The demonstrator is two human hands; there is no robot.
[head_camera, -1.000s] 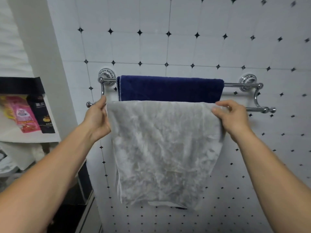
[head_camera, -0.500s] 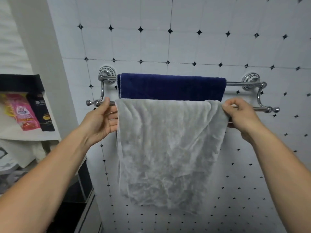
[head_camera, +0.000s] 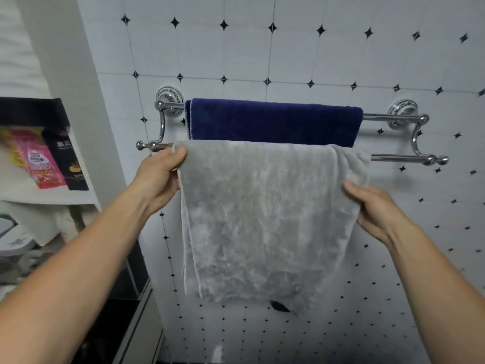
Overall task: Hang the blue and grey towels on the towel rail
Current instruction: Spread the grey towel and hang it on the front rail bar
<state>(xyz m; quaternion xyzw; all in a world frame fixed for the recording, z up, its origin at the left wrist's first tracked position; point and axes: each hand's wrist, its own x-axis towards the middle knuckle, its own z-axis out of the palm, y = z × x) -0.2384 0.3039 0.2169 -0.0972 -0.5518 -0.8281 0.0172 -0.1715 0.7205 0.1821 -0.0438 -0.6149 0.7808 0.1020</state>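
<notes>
The grey towel (head_camera: 265, 219) drapes over the front bar of the towel rail (head_camera: 399, 158), the blue towel (head_camera: 273, 120) over the back bar. The left hand (head_camera: 160, 177) pinches its top corner; the right hand (head_camera: 378, 208) grips its side edge. An uneven tug may slide it off.

White tiled wall (head_camera: 288, 53), perhaps shelf (head_camera: 47, 198) leftward

pink packet (head_camera: 39, 160) and black packet (head_camera: 70, 164) print unreadable (blurred)

rail (head_camera: 393, 117): glossy chrome metal | grey towel (head_camera: 262, 211): plush cloth | blue towel (head_camera: 273, 122): matt cloth
</notes>
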